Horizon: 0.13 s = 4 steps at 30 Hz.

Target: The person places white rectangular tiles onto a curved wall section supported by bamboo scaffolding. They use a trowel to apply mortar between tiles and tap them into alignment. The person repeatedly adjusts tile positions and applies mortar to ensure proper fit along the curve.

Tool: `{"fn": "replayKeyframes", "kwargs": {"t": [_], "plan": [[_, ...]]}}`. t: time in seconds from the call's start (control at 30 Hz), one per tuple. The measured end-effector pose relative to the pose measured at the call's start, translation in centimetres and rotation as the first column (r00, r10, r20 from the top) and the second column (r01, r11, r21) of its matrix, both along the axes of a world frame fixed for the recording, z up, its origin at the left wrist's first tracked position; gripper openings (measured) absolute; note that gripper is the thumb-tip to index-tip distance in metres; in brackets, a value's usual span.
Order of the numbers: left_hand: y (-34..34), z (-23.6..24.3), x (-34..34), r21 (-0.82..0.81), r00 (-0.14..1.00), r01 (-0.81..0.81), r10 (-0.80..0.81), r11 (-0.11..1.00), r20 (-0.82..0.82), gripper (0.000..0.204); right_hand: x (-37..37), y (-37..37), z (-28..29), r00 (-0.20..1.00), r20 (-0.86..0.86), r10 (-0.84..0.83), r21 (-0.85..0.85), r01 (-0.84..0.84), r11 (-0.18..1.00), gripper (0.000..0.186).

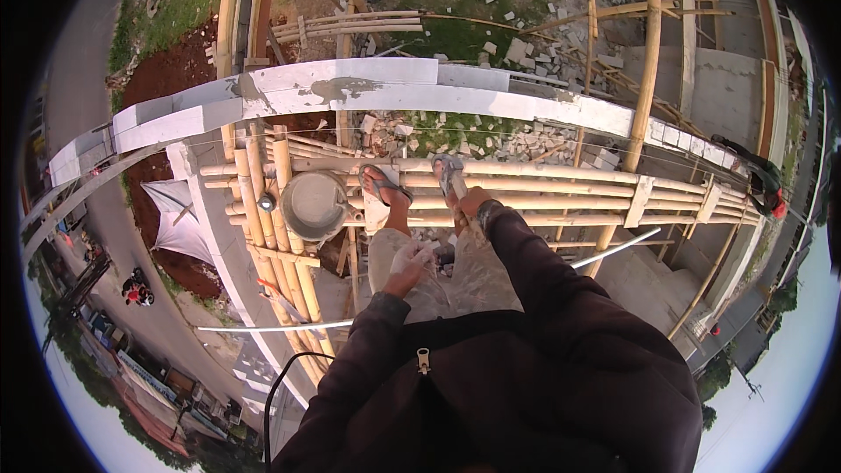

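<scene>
Standing on a bamboo scaffold (526, 177) high above a street, facing a white block wall (368, 88) smeared with grey mortar. A round mortar bucket (314, 205) rests on the poles, left of the feet. Left hand (410, 264) hangs at thigh level, loosely curled, holding nothing visible; right hand (471, 203) sits near the knee, its grip unclear. Work looks paused between mortar loads; reaching the bucket would mean crouching left with careful footing.

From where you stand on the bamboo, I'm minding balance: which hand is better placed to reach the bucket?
Left, probably. The bucket sits to the left of the feet, and the left hand is on that side; the right hand is across the legs.
</scene>
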<state>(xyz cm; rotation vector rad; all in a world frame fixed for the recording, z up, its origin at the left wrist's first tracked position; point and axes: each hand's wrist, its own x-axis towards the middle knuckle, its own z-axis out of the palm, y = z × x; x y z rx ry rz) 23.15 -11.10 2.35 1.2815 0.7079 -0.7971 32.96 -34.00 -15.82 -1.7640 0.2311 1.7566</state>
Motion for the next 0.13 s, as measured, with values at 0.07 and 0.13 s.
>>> {"fn": "replayKeyframes", "kwargs": {"t": [0.07,0.13], "plan": [[2.5,0.9,-0.6,0.182,0.996,-0.03,0.015,0.983,0.083,0.017,2.0,-3.7,0.9,0.752,0.42,0.509,-0.372,-0.369,0.852,0.025],[6.0,1.7,-2.3,0.254,0.965,-0.243,0.259,0.936,-0.032,0.016,2.4,-6.4,3.4,0.815,0.476,0.33,-0.423,-0.117,0.898,0.025]]}}
